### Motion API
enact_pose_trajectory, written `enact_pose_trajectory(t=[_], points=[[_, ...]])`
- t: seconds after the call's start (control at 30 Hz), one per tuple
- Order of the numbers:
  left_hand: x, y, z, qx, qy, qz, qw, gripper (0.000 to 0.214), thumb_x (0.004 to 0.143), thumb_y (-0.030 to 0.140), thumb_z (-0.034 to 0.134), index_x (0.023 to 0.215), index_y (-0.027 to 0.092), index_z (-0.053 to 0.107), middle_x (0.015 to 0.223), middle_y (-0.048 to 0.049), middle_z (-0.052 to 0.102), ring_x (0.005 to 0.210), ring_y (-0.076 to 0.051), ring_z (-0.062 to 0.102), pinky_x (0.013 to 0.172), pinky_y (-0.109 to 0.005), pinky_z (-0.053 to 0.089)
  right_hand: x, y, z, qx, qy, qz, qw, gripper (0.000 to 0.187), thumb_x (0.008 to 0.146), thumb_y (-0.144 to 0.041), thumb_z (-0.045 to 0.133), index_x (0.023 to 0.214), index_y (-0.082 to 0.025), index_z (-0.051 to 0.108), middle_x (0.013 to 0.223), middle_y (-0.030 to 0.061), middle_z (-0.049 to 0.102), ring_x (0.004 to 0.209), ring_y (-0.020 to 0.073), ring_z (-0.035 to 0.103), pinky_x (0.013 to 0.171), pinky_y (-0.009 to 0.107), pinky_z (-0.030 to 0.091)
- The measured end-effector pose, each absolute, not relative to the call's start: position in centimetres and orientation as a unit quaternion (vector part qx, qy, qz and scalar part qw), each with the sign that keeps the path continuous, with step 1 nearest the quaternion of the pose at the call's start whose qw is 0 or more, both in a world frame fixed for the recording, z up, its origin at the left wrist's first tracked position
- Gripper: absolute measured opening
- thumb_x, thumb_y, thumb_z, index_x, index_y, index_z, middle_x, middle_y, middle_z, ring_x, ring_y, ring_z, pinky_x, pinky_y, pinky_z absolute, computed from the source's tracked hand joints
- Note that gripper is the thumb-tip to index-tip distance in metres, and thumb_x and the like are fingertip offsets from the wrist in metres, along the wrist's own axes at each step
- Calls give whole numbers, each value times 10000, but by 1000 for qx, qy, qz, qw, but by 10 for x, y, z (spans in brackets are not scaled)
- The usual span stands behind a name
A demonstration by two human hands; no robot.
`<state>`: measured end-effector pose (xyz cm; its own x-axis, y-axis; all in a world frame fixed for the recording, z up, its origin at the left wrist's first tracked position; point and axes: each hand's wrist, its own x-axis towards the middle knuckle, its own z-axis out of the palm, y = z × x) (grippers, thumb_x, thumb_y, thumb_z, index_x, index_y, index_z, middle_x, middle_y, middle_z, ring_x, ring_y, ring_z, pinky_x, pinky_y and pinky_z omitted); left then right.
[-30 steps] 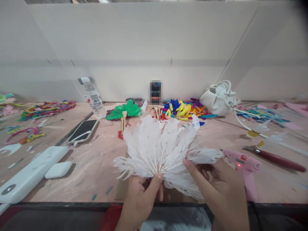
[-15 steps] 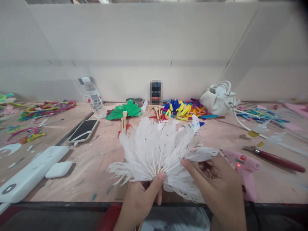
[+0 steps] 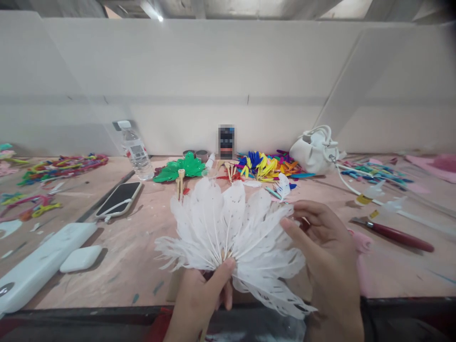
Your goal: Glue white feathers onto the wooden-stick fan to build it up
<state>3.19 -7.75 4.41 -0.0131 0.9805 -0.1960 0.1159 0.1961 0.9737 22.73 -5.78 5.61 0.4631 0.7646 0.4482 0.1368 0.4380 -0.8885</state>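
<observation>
A fan of white feathers (image 3: pixel 228 216) with small dark specks spreads over the table's front edge. My left hand (image 3: pixel 201 297) is closed on its base, the thumb pressed where the quills meet. A thin stick shows below that hand. At the fan's right side, my right hand (image 3: pixel 329 259) pinches the edge of a white feather between thumb and fingers. A pink glue gun (image 3: pixel 361 242) lies mostly hidden behind the right hand. To its right is a red-handled knife (image 3: pixel 402 236).
Along the back stand a water bottle (image 3: pixel 135 149), a green leaf-shaped piece (image 3: pixel 181 167), coloured feathers (image 3: pixel 267 166) and a white bag (image 3: pixel 313 152). A phone (image 3: pixel 119 199), a white power bank (image 3: pixel 50 263) and an earbud case (image 3: pixel 81 258) lie left. Pipe cleaners (image 3: pixel 64 166) lie beyond them.
My right hand has moved up along the fan's right edge. The feather it held out sideways now lies closer in with the others. The view has tilted up slightly.
</observation>
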Motion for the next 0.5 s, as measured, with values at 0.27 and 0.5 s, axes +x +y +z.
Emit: enact_pose_trajectory(t=[0.27, 0.5], points=[[32, -74, 46, 431, 578, 491, 489, 525, 757, 479, 692, 363, 226, 453, 294, 22, 397, 312, -74, 300, 385, -223, 197, 223, -59, 43, -361, -449, 337, 745, 403, 980, -549, 609, 1229, -252, 722, 1189, 121, 730, 1072, 269, 705, 809, 350, 602], [39, -78, 51, 401, 591, 518, 470, 604, 797, 527, 669, 324, 248, 418, 296, 21, 372, 328, -90, 306, 375, -239, 265, 231, -71, 37, -446, -624, 388, 511, 252, 928, -419, 717, 1124, -282, 797, 930, 56, 808, 841, 266, 769, 724, 367, 651]])
